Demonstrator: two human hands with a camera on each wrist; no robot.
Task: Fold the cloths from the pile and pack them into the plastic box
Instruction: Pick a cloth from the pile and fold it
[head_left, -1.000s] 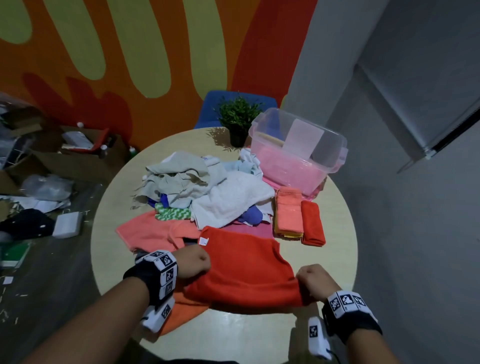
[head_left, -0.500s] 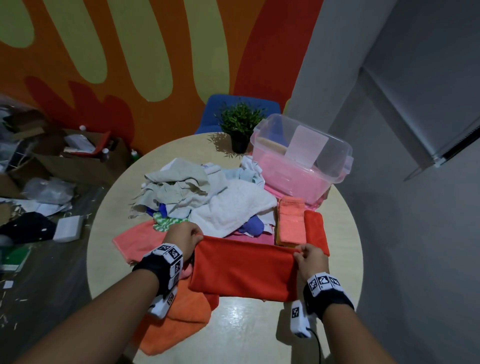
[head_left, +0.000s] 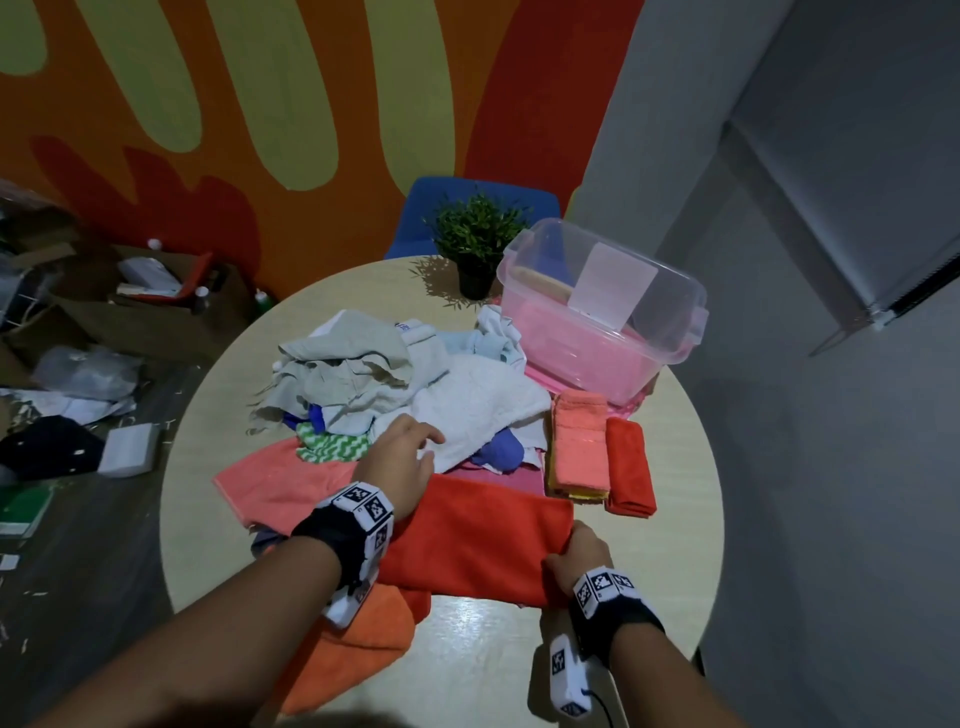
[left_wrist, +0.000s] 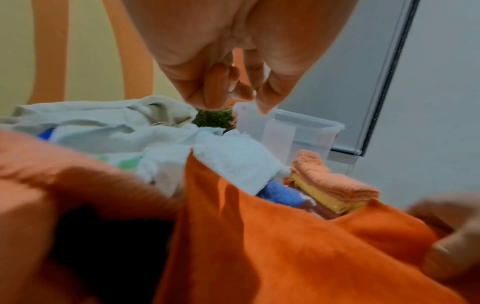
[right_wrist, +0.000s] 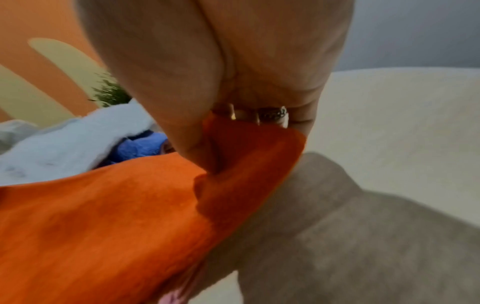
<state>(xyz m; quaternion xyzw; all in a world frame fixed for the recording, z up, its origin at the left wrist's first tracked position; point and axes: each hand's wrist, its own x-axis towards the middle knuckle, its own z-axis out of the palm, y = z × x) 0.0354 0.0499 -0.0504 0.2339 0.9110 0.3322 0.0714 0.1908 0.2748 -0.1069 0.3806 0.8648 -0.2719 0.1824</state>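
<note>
A red cloth (head_left: 478, 540) lies folded into a long band across the near part of the round table (head_left: 493, 654). My right hand (head_left: 576, 553) pinches its right end between thumb and fingers (right_wrist: 197, 144). My left hand (head_left: 402, 457) hovers over the cloth's left end with loosely bent fingers (left_wrist: 215, 88) and holds nothing. Just beyond it sits the pile of unfolded cloths (head_left: 363, 374), white and grey on top. The clear plastic box (head_left: 675, 332) stands at the far right with pink cloth inside.
Folded salmon cloths (head_left: 582, 447) and a folded red one (head_left: 628, 467) lie in front of the box. An orange cloth (head_left: 358, 644) and a salmon cloth (head_left: 280, 483) lie loose at the left. A potted plant (head_left: 475, 239) stands behind the pile.
The red cloth has been folded over away from me. My left hand has let go of its left end and opened above it; my right hand has drawn back slightly, keeping its hold.
</note>
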